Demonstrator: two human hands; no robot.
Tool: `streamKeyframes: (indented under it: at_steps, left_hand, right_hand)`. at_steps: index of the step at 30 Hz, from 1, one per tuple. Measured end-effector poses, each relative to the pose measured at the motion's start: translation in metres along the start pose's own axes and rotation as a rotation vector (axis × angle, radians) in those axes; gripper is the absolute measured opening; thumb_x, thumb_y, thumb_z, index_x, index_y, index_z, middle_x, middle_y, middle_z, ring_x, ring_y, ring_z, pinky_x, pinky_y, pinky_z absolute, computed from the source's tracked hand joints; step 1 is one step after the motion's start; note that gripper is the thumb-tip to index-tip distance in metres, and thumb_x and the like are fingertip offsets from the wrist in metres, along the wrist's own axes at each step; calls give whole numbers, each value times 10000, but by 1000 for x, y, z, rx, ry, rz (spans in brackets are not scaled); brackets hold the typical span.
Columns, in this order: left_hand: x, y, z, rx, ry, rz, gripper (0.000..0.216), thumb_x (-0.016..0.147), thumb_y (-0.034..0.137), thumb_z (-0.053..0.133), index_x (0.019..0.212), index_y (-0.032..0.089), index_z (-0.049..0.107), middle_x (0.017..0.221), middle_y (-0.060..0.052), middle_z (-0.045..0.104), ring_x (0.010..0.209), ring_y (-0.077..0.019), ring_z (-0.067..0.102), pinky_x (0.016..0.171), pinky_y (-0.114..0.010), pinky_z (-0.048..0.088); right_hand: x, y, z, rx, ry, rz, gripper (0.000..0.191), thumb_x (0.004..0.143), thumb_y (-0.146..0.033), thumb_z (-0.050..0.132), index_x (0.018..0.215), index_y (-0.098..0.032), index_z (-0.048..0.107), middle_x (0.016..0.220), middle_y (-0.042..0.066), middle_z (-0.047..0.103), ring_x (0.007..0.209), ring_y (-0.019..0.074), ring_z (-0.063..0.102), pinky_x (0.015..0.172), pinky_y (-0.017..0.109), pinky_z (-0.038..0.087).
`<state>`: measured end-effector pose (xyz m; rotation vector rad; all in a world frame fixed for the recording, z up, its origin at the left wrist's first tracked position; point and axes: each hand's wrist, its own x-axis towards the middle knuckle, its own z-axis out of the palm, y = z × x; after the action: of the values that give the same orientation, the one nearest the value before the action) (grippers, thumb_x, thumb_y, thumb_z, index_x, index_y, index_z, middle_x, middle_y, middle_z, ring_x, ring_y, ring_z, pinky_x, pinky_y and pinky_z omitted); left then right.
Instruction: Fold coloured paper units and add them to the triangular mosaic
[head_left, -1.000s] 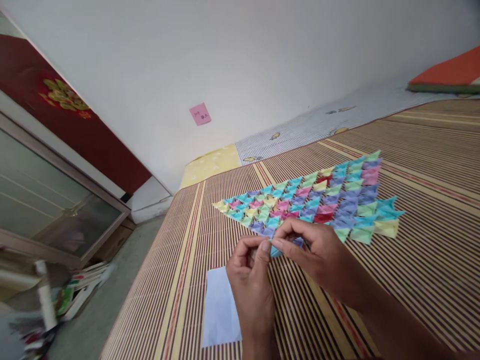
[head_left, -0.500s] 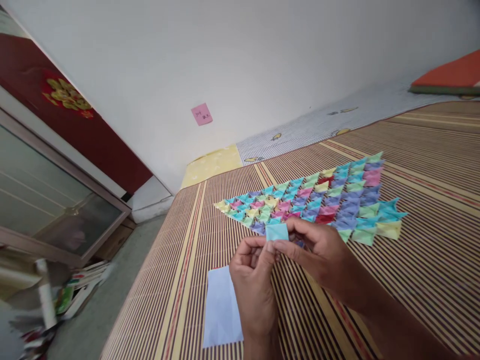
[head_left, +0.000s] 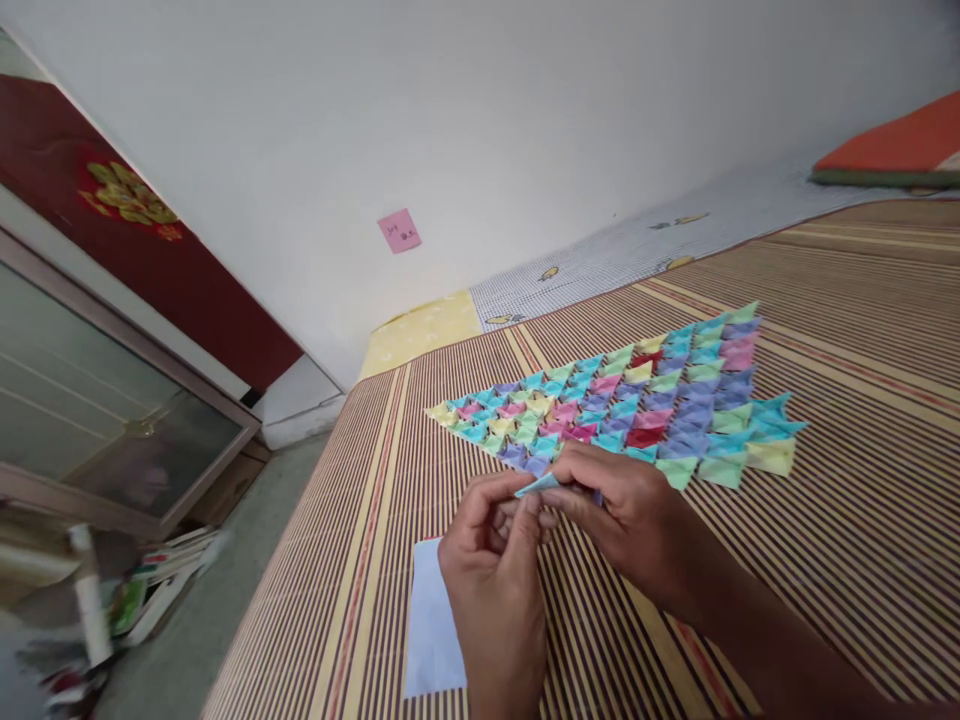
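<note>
Between my two hands is a small folded piece of light blue paper (head_left: 538,484), seen nearly edge-on. My left hand (head_left: 495,580) pinches it from the left with thumb and forefinger. From the right, the thumb and fingers of my right hand (head_left: 619,500) close on its other side, covering part of it. Just beyond my hands lies a triangular sheet of many joined folded paper pieces (head_left: 622,390) in blue, green, pink, yellow, purple and red. Partly behind my left hand is a pale blue stack of paper (head_left: 433,625).
A striped bamboo mat (head_left: 360,600) covers the bed under everything. Patterned cloth (head_left: 585,265) runs along the white wall, where a pink note (head_left: 400,231) is stuck. An orange folded cloth (head_left: 892,145) lies far right. Left, below the bed edge, are floor and clutter (head_left: 150,590).
The light blue paper has turned from a flat square facing me to a narrow, tilted shape. My right fingers have come over its upper edge, and both hands sit slightly lower.
</note>
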<state>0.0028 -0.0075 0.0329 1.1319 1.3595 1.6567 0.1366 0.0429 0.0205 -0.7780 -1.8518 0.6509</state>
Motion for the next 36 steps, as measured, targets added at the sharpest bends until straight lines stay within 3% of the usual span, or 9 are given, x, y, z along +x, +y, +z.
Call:
streamKeyframes:
  at_steps: [4, 9, 11, 14, 17, 23, 29, 36]
  left_hand:
    - [5, -6, 1, -61, -14, 8, 115, 846, 294, 762, 871, 183, 745, 820, -30, 708, 730, -148, 692, 708, -245, 583]
    - [10, -9, -1, -36, 4, 101, 73, 863, 276, 737, 879, 206, 752, 989, -38, 694, 851, -157, 693, 796, -264, 577]
    - [9, -8, -2, 30, 7, 129, 64, 870, 270, 728, 884, 221, 767, 965, -31, 701, 900, -162, 681, 820, -253, 557]
    - [8, -6, -2, 90, -8, 70, 109, 876, 292, 721, 939, 232, 787, 867, -22, 721, 789, -148, 666, 736, -240, 547]
    - [7, -6, -1, 43, -6, -13, 169, 863, 324, 734, 986, 222, 791, 818, -28, 746, 708, -148, 675, 675, -244, 555]
    - [8, -12, -3, -118, -7, -63, 182, 809, 335, 800, 938, 206, 801, 843, -43, 777, 762, -167, 722, 729, -257, 582]
    - [8, -12, 0, -127, 94, -35, 177, 769, 333, 837, 889, 208, 800, 847, -32, 778, 775, -153, 724, 707, -222, 583]
    - [7, -18, 1, -103, 119, 18, 140, 796, 324, 819, 830, 194, 781, 860, -29, 744, 848, -160, 706, 821, -257, 571]
  right_hand:
    - [2, 0, 1, 68, 50, 10, 131, 973, -158, 574, 888, -196, 666, 800, -13, 650, 735, 130, 610, 671, 240, 455]
    - [2, -5, 0, 162, 90, 69, 148, 954, -129, 588, 918, -223, 696, 765, -51, 692, 678, 103, 632, 626, 201, 469]
    - [1, -6, 1, 151, 127, 60, 143, 947, -128, 604, 917, -231, 698, 778, -57, 698, 694, 97, 639, 643, 190, 475]
    - [0, -6, 3, 107, 185, 24, 150, 937, -110, 610, 925, -231, 698, 804, -59, 704, 731, 92, 654, 685, 179, 483]
    - [0, -6, 3, 76, 208, -6, 169, 936, -90, 598, 933, -228, 696, 819, -57, 706, 750, 88, 663, 704, 174, 484]
    - [2, -9, 1, 98, 223, -19, 131, 942, -118, 611, 954, -230, 678, 848, -46, 694, 797, 99, 661, 738, 182, 495]
    - [2, -12, 2, 125, 214, -56, 109, 965, -155, 628, 889, -224, 665, 854, -35, 684, 837, 116, 655, 787, 213, 488]
    - [1, -13, 2, 110, 211, 13, 115, 949, -169, 637, 843, -213, 638, 775, -49, 669, 715, 100, 634, 677, 198, 480]
